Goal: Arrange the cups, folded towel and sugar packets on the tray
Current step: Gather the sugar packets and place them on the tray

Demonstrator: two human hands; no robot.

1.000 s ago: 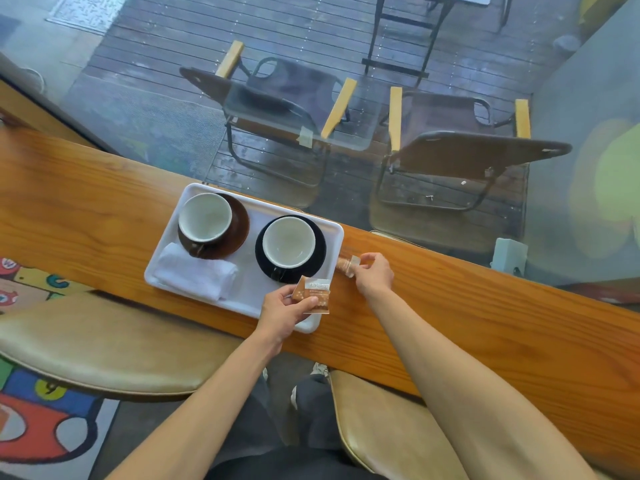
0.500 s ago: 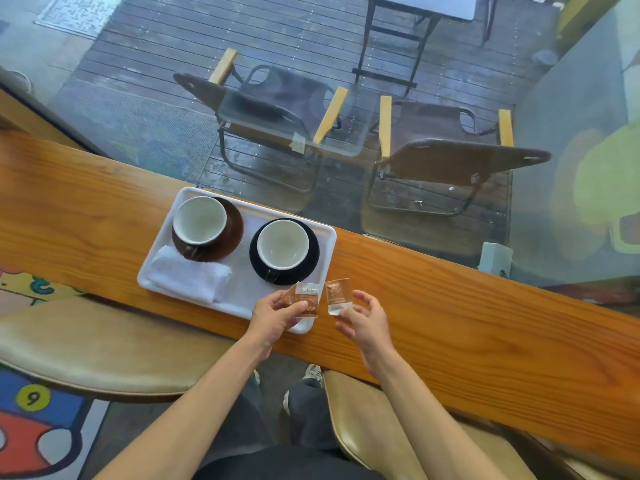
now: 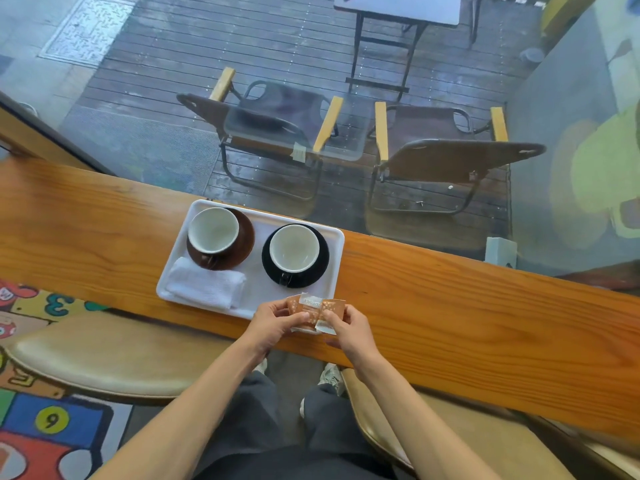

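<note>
A white tray (image 3: pixel 258 295) lies on the wooden counter. On it stand a cup on a brown saucer (image 3: pixel 213 230) at the back left and a cup on a black saucer (image 3: pixel 294 248) at the back right. A folded white towel (image 3: pixel 204 287) lies at the tray's front left. Over the tray's front right corner my left hand (image 3: pixel 275 323) pinches an orange sugar packet (image 3: pixel 304 306). My right hand (image 3: pixel 349 329) pinches a second orange sugar packet (image 3: pixel 331 311) right beside it, the two packets overlapping.
The wooden counter (image 3: pixel 450 313) runs left to right along a glass window. Padded stools (image 3: pixel 104 358) stand below its near edge on both sides of my legs. A small pale box (image 3: pixel 498 252) sits at the counter's far edge to the right.
My right hand picked up a packet from the counter right of the tray and brought it left to meet the packet in my left hand. Both packets now overlap at the tray's corner.
</note>
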